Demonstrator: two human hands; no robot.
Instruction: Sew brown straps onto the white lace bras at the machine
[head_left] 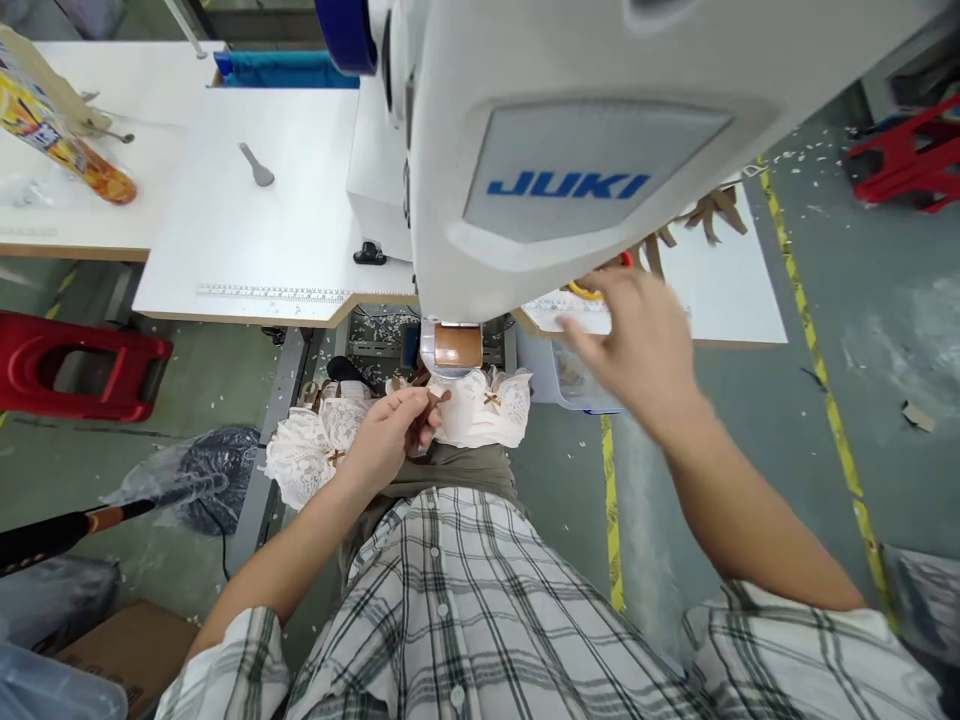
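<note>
My left hand is closed in a pinch on a small brown strap end, just below the machine's needle area. White lace fabric with a small brown bow lies on my lap beside it, and more white lace hangs to the left. My right hand is raised over the right part of the white table, blurred, with thumb and fingers apart. Scissors with red and yellow handles lie right by its fingertips; whether they touch cannot be made out.
A large white sewing machine fills the top centre. Brown strips lie at the back right of the table. On the left are a drink bottle, a grey spoon-shaped piece and a red stool. A clear bin sits below the right edge.
</note>
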